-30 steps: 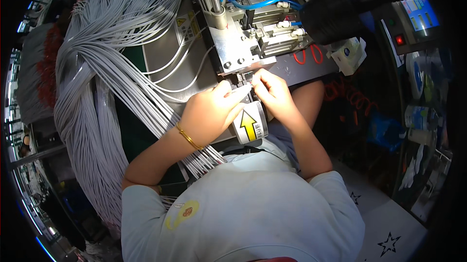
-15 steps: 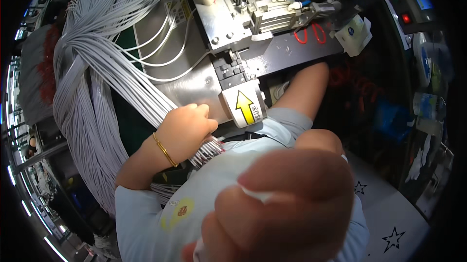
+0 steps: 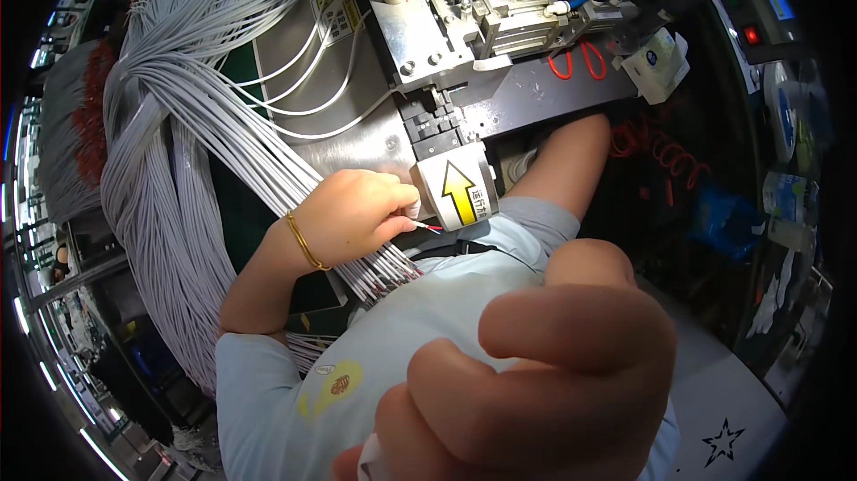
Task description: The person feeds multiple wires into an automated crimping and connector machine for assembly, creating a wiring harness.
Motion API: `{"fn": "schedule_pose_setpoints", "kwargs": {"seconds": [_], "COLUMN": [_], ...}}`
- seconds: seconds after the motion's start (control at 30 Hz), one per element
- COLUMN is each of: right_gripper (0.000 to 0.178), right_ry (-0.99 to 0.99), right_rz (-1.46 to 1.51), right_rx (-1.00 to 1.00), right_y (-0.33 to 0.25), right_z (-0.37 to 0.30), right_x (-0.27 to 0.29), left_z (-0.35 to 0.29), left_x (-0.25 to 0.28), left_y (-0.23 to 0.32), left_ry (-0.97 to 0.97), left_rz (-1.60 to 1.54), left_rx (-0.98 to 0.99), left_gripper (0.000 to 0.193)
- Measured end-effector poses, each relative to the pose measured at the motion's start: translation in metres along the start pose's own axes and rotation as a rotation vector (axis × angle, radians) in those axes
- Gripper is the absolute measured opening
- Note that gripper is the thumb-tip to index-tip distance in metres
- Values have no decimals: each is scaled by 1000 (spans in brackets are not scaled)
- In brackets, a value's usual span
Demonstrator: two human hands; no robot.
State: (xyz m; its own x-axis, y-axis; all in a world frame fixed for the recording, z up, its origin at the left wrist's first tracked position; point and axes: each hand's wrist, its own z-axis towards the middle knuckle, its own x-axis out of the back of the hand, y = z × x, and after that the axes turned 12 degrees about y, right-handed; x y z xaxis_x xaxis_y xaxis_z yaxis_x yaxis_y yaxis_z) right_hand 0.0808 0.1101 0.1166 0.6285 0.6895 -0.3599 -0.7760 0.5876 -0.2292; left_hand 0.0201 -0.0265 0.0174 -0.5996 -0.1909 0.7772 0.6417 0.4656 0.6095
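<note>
My left hand (image 3: 354,213), with a gold bracelet at the wrist, pinches the end of a grey cable (image 3: 427,227). Thin red and white stripped wires stick out past the fingertips, close to the machine's white cover (image 3: 457,186) with a yellow arrow. Under that hand lies a thick bundle of grey cables (image 3: 259,155), its red and white wire ends gathered against my shirt. My right hand (image 3: 544,374) is raised large and near the camera with its fingers curled closed. A bit of something white (image 3: 369,459) shows by its lower fingers; what they hold is hidden.
Ahead stands a machine with metal cylinders (image 3: 509,26) and blue air hoses. Several white cables (image 3: 312,112) loop over its metal plate toward the clamp. A small white box (image 3: 656,66) and red coiled hose (image 3: 669,160) are at right. More cables hang at left.
My left hand has shifted a little right and up, and a cable end with red and white wires now shows in its pinch. My right hand has moved slightly right and down, still curled.
</note>
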Motion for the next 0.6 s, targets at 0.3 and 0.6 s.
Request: {"fn": "schedule_pose_setpoints", "kwargs": {"seconds": [0.3, 0.6], "right_gripper": [31, 20], "right_ry": [-85, -579], "right_rz": [66, 208], "right_rx": [-30, -170], "right_y": [1, 7], "right_z": [2, 8], "right_x": [4, 38], "left_z": [4, 7], "left_x": [0, 2], "left_y": [-2, -7], "left_ry": [-15, -51], "left_rz": [2, -9], "left_rx": [-2, -39], "left_gripper": [19, 17]}}
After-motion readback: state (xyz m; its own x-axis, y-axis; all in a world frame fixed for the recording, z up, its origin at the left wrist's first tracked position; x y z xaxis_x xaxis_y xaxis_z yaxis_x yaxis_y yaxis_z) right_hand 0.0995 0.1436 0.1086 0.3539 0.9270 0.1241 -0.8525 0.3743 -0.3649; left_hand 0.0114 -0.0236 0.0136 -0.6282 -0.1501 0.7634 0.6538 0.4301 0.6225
